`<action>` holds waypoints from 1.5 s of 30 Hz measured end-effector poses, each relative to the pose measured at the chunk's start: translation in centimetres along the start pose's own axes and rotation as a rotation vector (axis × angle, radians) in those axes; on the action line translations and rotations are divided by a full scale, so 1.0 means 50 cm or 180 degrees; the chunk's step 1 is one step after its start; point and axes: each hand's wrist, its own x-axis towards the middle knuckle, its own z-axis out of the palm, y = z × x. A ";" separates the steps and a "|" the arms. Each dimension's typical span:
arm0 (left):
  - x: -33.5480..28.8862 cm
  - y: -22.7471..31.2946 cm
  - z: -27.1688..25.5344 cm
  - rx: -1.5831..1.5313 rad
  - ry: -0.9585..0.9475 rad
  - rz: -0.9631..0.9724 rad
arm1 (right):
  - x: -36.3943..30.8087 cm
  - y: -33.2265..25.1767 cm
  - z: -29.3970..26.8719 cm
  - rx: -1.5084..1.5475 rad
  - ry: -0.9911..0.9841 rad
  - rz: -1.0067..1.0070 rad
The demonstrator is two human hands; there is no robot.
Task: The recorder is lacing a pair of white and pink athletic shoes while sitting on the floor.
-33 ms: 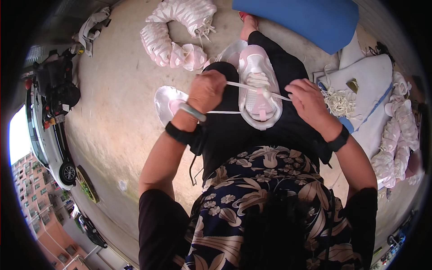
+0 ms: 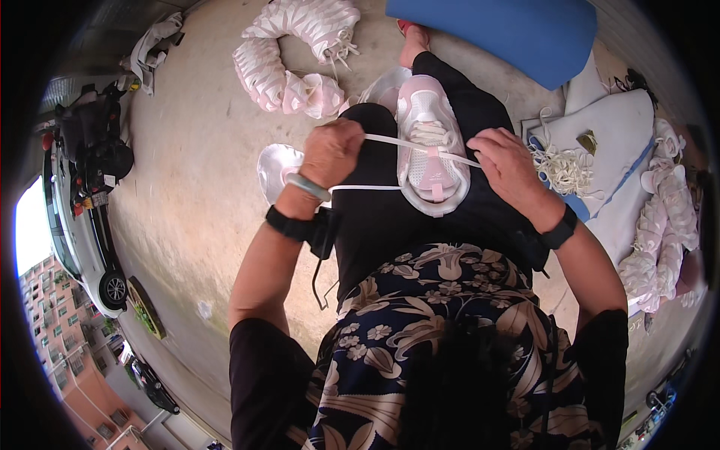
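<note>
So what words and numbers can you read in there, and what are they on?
No words or numbers can be read clearly.
Pink and white shoe: a tiny mark on its pink part, too small to make out.
Black scooter: a little white patch, too small to tell if anything is written there.
</note>
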 end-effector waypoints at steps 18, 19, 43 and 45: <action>-0.048 0.046 -0.020 0.1159 0.0038 0.0239 | 0.002 -0.002 0.062 0.0728 -0.0271 0.0825; -0.035 0.062 -0.007 0.0979 -0.0029 0.0323 | 0.003 -0.002 0.065 0.0633 -0.0305 0.0726; -0.020 0.109 0.098 0.0459 -0.0563 -0.0054 | -0.004 0.006 0.049 0.0009 -0.0361 0.0421; -0.021 0.103 0.081 0.0209 -0.0429 0.0113 | 0.002 0.000 0.029 -0.0076 -0.0344 0.0374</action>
